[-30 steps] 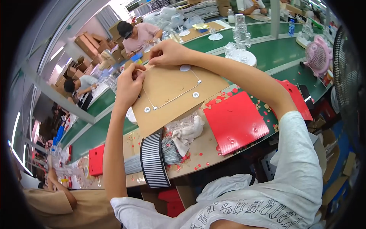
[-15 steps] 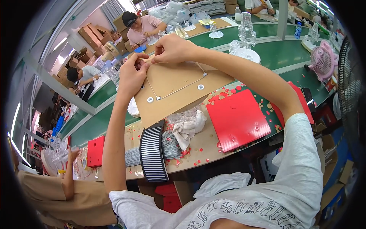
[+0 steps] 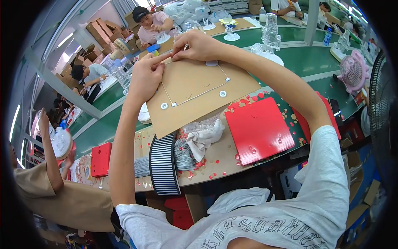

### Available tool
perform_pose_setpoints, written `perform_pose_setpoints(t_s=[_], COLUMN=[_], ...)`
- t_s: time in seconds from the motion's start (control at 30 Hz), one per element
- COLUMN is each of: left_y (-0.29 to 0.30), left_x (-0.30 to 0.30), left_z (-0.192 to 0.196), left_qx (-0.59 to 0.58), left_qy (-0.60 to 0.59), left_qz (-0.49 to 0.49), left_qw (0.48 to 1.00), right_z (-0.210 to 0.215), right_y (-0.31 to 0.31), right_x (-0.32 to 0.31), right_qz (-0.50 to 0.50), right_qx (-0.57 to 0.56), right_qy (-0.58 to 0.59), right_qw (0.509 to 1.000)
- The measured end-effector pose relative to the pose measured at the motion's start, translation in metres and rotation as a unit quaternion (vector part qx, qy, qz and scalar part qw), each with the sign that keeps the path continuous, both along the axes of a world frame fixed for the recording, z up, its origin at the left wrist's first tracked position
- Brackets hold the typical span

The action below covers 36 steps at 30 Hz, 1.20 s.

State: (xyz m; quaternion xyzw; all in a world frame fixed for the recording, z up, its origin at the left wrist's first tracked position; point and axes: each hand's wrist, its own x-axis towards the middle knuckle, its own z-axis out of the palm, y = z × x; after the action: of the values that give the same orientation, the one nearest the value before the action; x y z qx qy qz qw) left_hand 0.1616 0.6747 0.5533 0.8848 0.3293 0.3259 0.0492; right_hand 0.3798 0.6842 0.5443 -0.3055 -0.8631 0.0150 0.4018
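A tan cardboard sheet (image 3: 199,89) lies tilted on the bench, with a thin pale wire (image 3: 201,96) strung on it in a four-sided outline. Small white clips (image 3: 174,104) hold the wire's near corners, and white rings (image 3: 223,94) sit just outside them. My left hand (image 3: 148,76) is closed at the sheet's far left corner, where the wire runs up to its fingers. My right hand (image 3: 195,46) pinches at the same spot, its fingertips meeting the left ones. The exact grip point is mostly hidden by my fingers. A white disc (image 3: 212,63) shows beneath my right wrist.
Nearer me lie a striped band (image 3: 165,166) around a bundle of grey wires (image 3: 184,155), a white cloth (image 3: 203,139) and a red board (image 3: 260,130). Red and gold confetti is scattered about. A pink fan (image 3: 352,68) stands right; co-workers sit across and at left.
My hands stay together at the sheet's far corner, with the fingers shifted slightly. My view has moved a little. The co-worker at left has raised an arm beside a round white piece.
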Motion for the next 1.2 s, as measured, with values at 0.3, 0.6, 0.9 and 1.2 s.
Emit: perform_pose_setpoints(t_s=[0.3,0.6,0.9,1.2], left_y=[-0.008,-0.014,-0.015,-0.029], left_x=[-0.002,-0.003,0.006,0.009], left_z=[0.001,0.004,0.004,0.007], left_qx=[0.062,0.124,0.121,0.137], left_qy=[-0.014,0.016,0.045,0.067], left_qz=[0.004,0.007,0.014,-0.002], left_qw=[0.998,0.992,0.991,0.988], right_z=[-0.002,0.009,0.008,0.020], right_y=[-0.003,0.007,0.041,0.045], right_x=[-0.001,0.001,0.014,0.012], right_qz=[0.000,0.034,-0.065,-0.022], right_qx=[-0.007,-0.071,-0.087,-0.349], right_qy=[0.015,-0.004,-0.073,-0.108], right_qw=[1.000,0.997,0.991,0.930])
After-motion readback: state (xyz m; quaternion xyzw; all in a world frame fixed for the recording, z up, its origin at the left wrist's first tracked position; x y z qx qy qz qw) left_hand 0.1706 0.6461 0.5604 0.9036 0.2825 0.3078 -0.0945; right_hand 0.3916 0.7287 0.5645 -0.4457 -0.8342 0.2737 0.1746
